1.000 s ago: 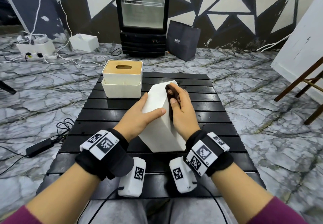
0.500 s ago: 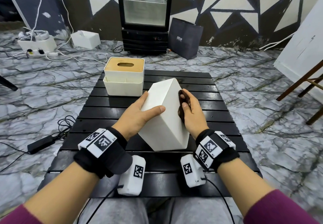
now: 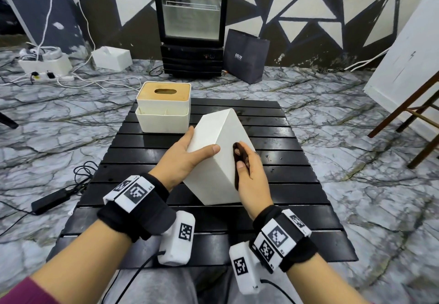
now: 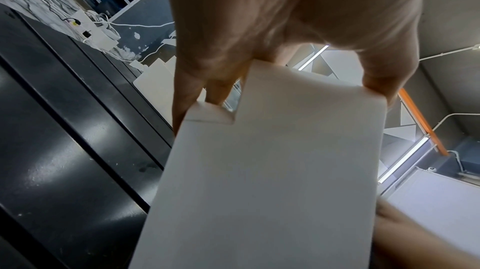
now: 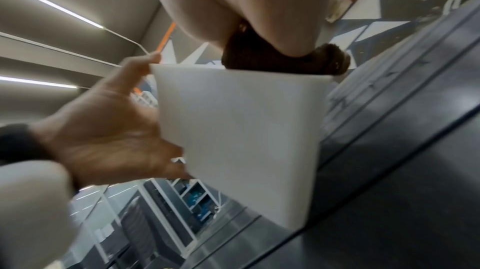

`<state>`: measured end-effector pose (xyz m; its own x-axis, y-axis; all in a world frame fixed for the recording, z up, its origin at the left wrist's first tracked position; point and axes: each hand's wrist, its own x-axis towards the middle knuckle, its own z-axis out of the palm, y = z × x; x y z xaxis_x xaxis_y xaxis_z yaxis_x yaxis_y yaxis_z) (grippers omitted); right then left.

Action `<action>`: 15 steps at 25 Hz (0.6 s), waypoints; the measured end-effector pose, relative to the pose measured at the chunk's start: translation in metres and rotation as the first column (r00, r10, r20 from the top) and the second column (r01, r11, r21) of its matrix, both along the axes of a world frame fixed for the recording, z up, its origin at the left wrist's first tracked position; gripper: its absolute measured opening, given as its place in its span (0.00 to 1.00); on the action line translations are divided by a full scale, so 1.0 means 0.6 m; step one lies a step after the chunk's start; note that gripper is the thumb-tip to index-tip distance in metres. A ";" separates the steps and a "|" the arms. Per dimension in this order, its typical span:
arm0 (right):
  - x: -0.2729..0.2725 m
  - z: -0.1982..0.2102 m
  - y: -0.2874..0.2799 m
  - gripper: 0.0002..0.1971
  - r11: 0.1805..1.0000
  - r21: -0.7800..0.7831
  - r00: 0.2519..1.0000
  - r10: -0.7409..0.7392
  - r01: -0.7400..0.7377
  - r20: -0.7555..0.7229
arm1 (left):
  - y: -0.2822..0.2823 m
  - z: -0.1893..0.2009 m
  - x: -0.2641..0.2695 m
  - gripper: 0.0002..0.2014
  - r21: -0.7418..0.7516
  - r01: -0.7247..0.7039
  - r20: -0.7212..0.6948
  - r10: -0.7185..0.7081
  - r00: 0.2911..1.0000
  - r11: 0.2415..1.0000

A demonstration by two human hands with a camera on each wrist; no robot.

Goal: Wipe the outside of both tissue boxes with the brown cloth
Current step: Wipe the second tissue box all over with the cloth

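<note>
A plain white tissue box (image 3: 219, 161) (image 4: 272, 170) (image 5: 241, 129) stands tilted on one edge in the middle of the black slatted table (image 3: 297, 185). My left hand (image 3: 187, 159) (image 4: 272, 37) (image 5: 103, 129) grips its left side, thumb across the near face. My right hand (image 3: 251, 175) (image 5: 246, 6) presses the bunched brown cloth (image 3: 238, 161) (image 5: 283, 60) against the box's right face. A second tissue box (image 3: 164, 106) with a wooden slotted lid stands at the table's far left, untouched.
A glass-door fridge (image 3: 192, 23) and a dark paper bag (image 3: 245, 57) stand behind the table. Cables, a power strip (image 3: 45, 76) and a white box (image 3: 111, 58) lie on the marble floor at left. A wooden chair frame (image 3: 415, 118) is at right.
The right hand has slid the cloth down the box's right face towards me. The left hand has turned the box, so its right face shows more.
</note>
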<state>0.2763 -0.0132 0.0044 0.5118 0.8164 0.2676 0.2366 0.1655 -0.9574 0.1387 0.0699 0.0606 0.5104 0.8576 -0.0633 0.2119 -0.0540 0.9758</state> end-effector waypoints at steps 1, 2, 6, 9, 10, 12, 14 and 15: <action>-0.012 0.011 -0.004 0.22 0.999 0.037 1.000 0.026 -0.026 0.000 | 0.001 0.000 0.000 0.63 0.001 0.001 -0.002 -0.001 1.000 1.000; -0.024 0.024 -0.008 0.22 0.996 0.073 0.998 0.057 -0.057 0.003 | 0.002 0.000 0.000 0.63 0.005 0.008 -0.005 -0.008 1.000 1.000; -0.050 0.054 -0.017 0.21 0.980 0.155 0.990 0.116 -0.127 0.075 | 0.007 0.000 -0.001 0.64 0.020 0.054 -0.017 -0.054 0.998 0.998; -0.054 0.048 -0.029 0.21 0.979 0.156 0.990 0.119 -0.130 0.082 | 0.008 -0.002 -0.002 0.67 0.021 0.070 -0.014 -0.069 0.998 0.997; -0.052 0.046 -0.031 0.21 0.980 0.150 0.989 0.124 -0.134 0.076 | 0.008 -0.002 -0.001 0.66 0.027 0.076 -0.016 -0.076 0.997 0.997; -0.044 0.045 -0.026 0.21 0.980 0.140 0.988 0.132 -0.142 0.074 | 0.008 -0.001 0.000 0.63 0.031 0.077 -0.012 -0.076 0.997 0.997; -0.040 0.048 -0.020 0.21 0.982 0.128 0.989 0.128 -0.136 0.069 | 0.007 0.001 0.001 0.62 0.032 0.067 -0.014 -0.067 0.998 0.997; -0.041 0.049 -0.020 0.21 0.983 0.125 0.990 0.125 -0.132 0.064 | 0.005 0.002 0.001 0.63 0.035 0.062 -0.017 -0.062 0.998 0.997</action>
<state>0.2518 -0.0250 0.0337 0.3863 0.8311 0.4000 0.2577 0.3192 -0.9120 0.1395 0.0728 0.0618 0.5617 0.8263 -0.0417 0.2222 -0.1021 0.9696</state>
